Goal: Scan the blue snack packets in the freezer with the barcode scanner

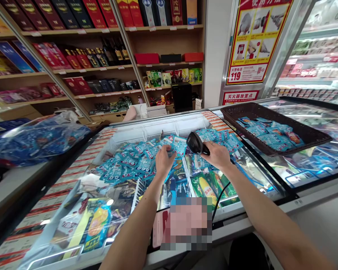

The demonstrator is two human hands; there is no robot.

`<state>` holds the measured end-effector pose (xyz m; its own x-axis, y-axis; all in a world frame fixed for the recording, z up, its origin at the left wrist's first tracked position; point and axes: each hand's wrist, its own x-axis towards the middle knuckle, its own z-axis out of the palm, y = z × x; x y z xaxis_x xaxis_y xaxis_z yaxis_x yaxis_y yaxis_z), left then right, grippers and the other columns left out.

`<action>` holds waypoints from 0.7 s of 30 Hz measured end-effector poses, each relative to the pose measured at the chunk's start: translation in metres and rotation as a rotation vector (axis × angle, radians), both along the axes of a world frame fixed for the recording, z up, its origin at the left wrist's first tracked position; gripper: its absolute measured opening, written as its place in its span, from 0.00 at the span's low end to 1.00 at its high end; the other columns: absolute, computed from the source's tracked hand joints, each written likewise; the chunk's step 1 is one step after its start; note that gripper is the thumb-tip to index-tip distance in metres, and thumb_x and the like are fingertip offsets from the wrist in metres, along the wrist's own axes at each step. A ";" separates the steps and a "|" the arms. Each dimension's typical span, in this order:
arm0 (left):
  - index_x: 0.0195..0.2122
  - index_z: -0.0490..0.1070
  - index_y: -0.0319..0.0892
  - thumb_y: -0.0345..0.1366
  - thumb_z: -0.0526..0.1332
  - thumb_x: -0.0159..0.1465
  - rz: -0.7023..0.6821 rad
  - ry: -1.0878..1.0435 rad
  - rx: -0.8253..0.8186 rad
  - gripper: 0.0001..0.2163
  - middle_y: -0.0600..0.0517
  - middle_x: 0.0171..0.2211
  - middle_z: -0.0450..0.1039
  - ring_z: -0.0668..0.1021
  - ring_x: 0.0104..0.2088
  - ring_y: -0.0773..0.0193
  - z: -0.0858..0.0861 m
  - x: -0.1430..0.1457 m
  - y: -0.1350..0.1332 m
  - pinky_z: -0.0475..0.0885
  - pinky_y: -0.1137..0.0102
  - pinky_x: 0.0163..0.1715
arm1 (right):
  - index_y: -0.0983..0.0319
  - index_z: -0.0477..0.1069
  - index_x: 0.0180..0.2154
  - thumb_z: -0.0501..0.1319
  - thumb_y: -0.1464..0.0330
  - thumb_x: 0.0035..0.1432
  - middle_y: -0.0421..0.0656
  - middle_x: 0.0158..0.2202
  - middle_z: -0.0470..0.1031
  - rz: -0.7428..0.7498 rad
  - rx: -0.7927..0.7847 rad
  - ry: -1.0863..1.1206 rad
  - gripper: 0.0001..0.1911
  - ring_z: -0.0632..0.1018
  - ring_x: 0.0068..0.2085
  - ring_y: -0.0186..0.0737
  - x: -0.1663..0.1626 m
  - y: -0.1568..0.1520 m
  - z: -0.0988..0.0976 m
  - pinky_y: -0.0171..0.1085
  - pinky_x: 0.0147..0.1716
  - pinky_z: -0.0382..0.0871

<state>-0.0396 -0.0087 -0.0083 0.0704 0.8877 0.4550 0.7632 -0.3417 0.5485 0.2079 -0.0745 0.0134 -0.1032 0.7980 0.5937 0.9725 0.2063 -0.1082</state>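
Pinching one packet [179, 145] in the left hand [163, 161], right hand [218, 154] clenched round a scanner [195, 142], the person seems midway: basket [270, 152] partly filled, heap [129, 162] remaining.

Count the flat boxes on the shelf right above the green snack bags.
3, in one row on the shelf: the left red box, the black box in the middle, the right red box. Others could be hidden behind them.

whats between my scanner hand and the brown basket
Blue packets strewn on the freezer's glass lid fill the stretch between the right hand, which grips the scanner, and the brown basket; head view.
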 end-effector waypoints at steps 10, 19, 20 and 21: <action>0.36 0.66 0.44 0.46 0.58 0.60 -0.010 -0.384 0.020 0.11 0.54 0.29 0.72 0.74 0.30 0.67 0.004 -0.001 -0.001 0.67 0.71 0.32 | 0.59 0.71 0.45 0.59 0.58 0.58 0.42 0.38 0.77 0.044 0.106 -0.013 0.16 0.77 0.37 0.41 0.000 0.000 -0.003 0.35 0.31 0.58; 0.40 0.61 0.44 0.46 0.59 0.60 0.026 -0.790 0.038 0.13 0.56 0.30 0.67 0.71 0.23 0.71 -0.003 -0.012 0.012 0.72 0.72 0.23 | 0.59 0.71 0.46 0.59 0.58 0.58 0.42 0.37 0.77 0.077 0.128 -0.055 0.16 0.77 0.36 0.41 0.000 0.001 -0.005 0.35 0.31 0.59; 0.40 0.62 0.44 0.45 0.59 0.59 0.009 -0.801 0.036 0.14 0.55 0.32 0.67 0.71 0.23 0.71 -0.003 -0.012 0.012 0.73 0.71 0.23 | 0.60 0.71 0.46 0.59 0.59 0.58 0.42 0.37 0.77 0.094 0.128 -0.057 0.17 0.77 0.37 0.41 0.001 0.001 -0.006 0.35 0.31 0.59; 0.41 0.62 0.44 0.45 0.60 0.59 -0.009 -0.793 0.037 0.14 0.55 0.33 0.68 0.71 0.23 0.71 -0.003 -0.012 0.011 0.73 0.71 0.24 | 0.60 0.70 0.46 0.59 0.59 0.58 0.42 0.37 0.77 0.116 0.129 -0.057 0.17 0.77 0.37 0.41 0.001 0.001 -0.006 0.35 0.31 0.60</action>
